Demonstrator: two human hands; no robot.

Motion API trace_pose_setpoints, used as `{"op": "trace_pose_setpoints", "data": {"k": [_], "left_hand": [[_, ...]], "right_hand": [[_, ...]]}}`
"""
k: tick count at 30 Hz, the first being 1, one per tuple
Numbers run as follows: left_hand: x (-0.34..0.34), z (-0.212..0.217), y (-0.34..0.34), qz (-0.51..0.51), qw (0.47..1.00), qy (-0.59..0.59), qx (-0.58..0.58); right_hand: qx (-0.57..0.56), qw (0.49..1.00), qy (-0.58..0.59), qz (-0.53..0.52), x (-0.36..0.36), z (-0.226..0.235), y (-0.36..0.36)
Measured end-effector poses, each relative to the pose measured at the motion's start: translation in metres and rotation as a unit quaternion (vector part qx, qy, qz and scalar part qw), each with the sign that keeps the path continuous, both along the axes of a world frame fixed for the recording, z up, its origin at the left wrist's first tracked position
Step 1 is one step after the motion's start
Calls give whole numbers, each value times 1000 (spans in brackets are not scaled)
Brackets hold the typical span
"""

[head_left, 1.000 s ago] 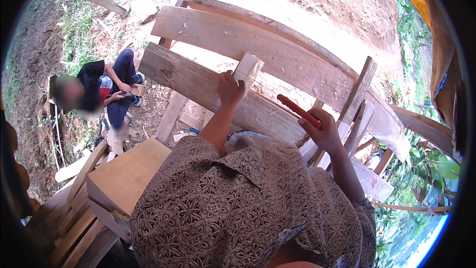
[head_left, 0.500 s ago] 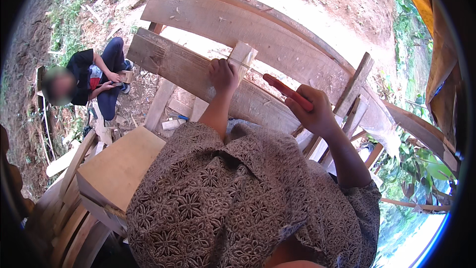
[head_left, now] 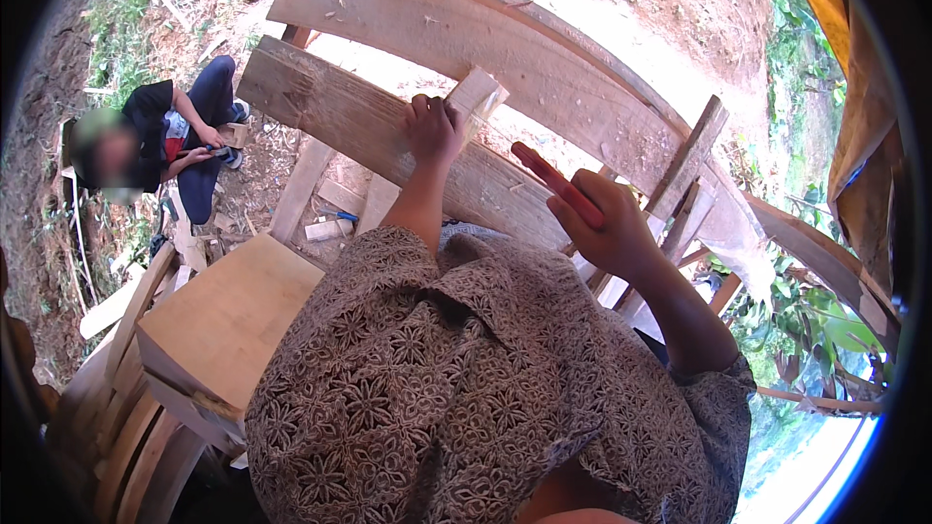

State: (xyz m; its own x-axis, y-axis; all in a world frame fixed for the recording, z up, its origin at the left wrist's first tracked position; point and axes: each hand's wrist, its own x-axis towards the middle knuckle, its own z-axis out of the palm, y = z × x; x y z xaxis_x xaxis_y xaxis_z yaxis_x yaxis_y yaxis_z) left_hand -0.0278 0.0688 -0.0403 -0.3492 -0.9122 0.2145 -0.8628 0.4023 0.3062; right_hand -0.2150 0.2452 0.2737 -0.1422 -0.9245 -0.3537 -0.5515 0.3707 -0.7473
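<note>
My left hand [head_left: 433, 132] is closed on the near end of a short pale wood block [head_left: 477, 94], holding it down across a long plank [head_left: 335, 112] of the bench. In my right hand [head_left: 609, 223], the fingers wrap round the red handle of a handsaw [head_left: 553, 180]. The saw is turned edge-on and its handle slants up toward the block. Its thin blade, which points at the block, is hard to make out now against the wood. Whether its teeth touch the block, I cannot tell.
A second wide plank [head_left: 417, 15] runs beyond the first one. An upright wooden post [head_left: 687, 160] stands right of the saw. At lower left is a large wooden block [head_left: 233, 306]. Another person [head_left: 160, 141] sits on the ground at left, handling a small piece of wood.
My right hand and the saw have shifted slightly left and down, and the blade no longer shows clearly across the block. My left hand keeps its grip. The whole view has shifted a little.
</note>
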Motion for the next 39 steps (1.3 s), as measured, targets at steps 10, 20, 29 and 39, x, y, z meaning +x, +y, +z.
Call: {"op": "trace_pose_setpoints", "data": {"k": [10, 20, 29, 39], "left_hand": [[-3, -1, -4, 23, 999, -35, -7], [3, -6, -1, 42, 996, -65, 39], [0, -2, -4, 49, 991, -73, 96], [0, -18, -4, 28, 991, -78, 102]], "right_hand": [[35, 999, 8, 16, 11, 4, -28], [67, 997, 21, 30, 12, 13, -30], [27, 998, 34, 37, 15, 6, -35], [-13, 1000, 19, 2, 28, -74, -72]]}}
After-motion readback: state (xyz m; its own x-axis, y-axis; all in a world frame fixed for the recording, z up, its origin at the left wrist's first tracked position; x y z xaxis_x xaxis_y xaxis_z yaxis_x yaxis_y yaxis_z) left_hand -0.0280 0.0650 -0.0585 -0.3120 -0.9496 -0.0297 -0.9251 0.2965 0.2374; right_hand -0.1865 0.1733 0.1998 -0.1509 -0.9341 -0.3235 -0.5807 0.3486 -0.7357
